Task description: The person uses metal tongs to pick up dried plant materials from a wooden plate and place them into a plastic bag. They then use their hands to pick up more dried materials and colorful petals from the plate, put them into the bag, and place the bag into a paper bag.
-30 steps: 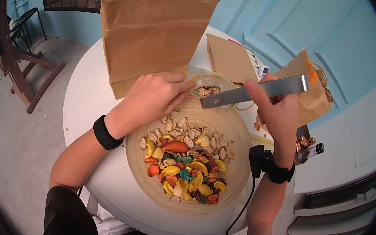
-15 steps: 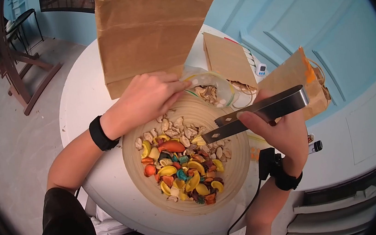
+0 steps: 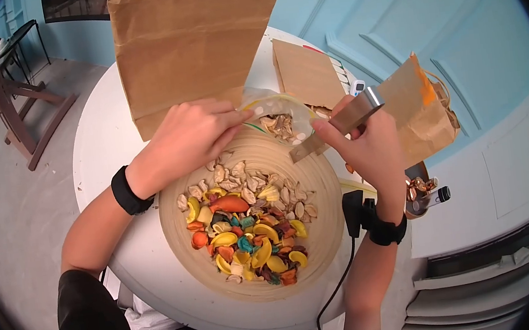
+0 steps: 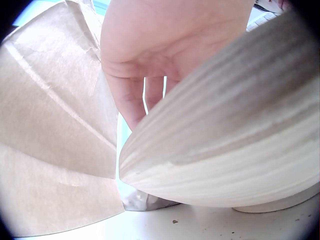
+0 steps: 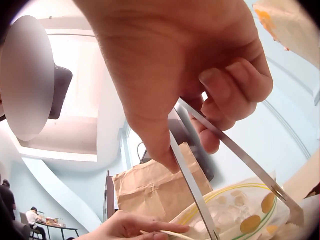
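Observation:
My left hand [image 3: 192, 131] pinches the edge of a clear zip bag [image 3: 260, 105] behind the bowl, holding its mouth toward me. Pale dried pieces [image 3: 278, 128] lie inside the bag. In my right hand [image 3: 370, 146] are metal tongs [image 3: 322, 140], gripped between thumb and fingers. The right wrist view shows the two tong arms [image 5: 192, 182] spread apart, overlapping the bag's mouth. Below sits a round wooden bowl [image 3: 317, 240], its far rim close to the tong tips. Dried potpourri [image 3: 246, 235] in it is yellow, orange, teal and dark red, with beige pieces at the back.
A tall paper bag [image 3: 189, 49] stands behind my left hand. Flat brown paper [image 3: 309, 72], a small white timer [image 3: 357, 87] and another paper bag [image 3: 418, 115] are at the back right. A dark cable [image 3: 336, 280] runs down from my right wrist.
The tongs dipped toward the beige pieces in the bowl, then moved back up and left beside the zip bag. My left hand keeps its hold, while the whole head view has shifted slightly.

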